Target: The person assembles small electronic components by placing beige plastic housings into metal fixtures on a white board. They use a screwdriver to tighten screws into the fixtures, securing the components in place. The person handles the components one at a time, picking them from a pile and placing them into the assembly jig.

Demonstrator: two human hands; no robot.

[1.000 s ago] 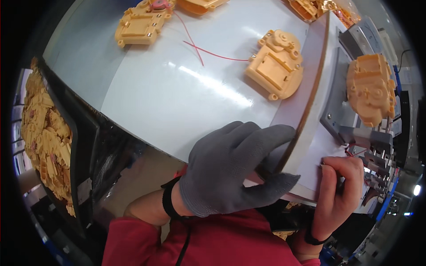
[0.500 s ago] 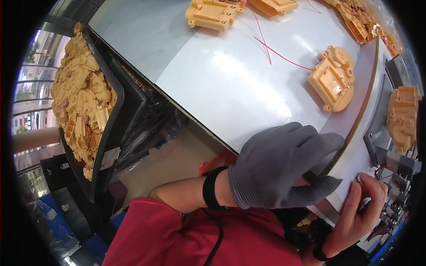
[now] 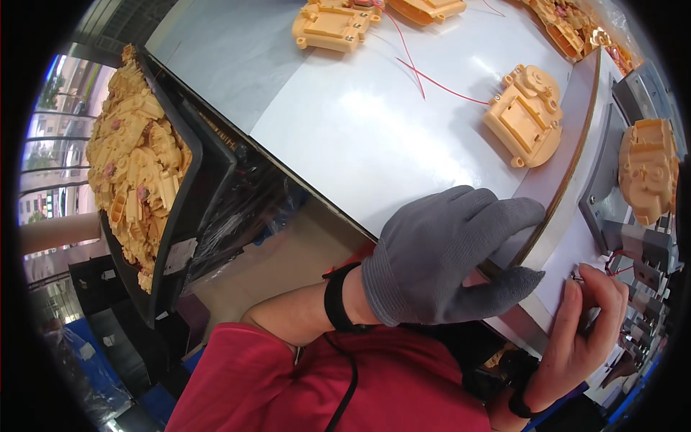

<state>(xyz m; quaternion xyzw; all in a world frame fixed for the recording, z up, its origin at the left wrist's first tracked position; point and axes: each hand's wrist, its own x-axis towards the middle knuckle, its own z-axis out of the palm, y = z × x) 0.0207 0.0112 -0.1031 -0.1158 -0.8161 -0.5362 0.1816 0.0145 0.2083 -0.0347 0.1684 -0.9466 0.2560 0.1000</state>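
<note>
My left hand (image 3: 439,255), in a grey knit glove, hovers by the raised edge of the white table. Its thumb and forefinger are apart with nothing between them. At the right, my bare right hand (image 3: 592,317) pinches a tiny metallic piece (image 3: 576,277) between thumb and forefinger; its exact kind is too small to tell. Close to those fingertips is a metal fixture (image 3: 626,241) with a thin red wire. A yellow-orange plastic housing (image 3: 648,173) sits on the fixture. Another housing (image 3: 525,119), trailing a red wire (image 3: 446,83), lies on the table beyond my left hand.
More housings (image 3: 335,27) (image 3: 425,9) lie at the table's far side. A black bin (image 3: 188,194) heaped with yellow plastic parts (image 3: 140,165) stands at the left. A wooden-edged ledge (image 3: 576,162) separates the white tabletop (image 3: 345,137) from the fixture. More parts (image 3: 565,29) are piled at the far right.
The whole view has shifted slightly, so the table and housings appear a little further left and up. Both hands keep nearly the same pose, the right still pinching the tiny piece.
</note>
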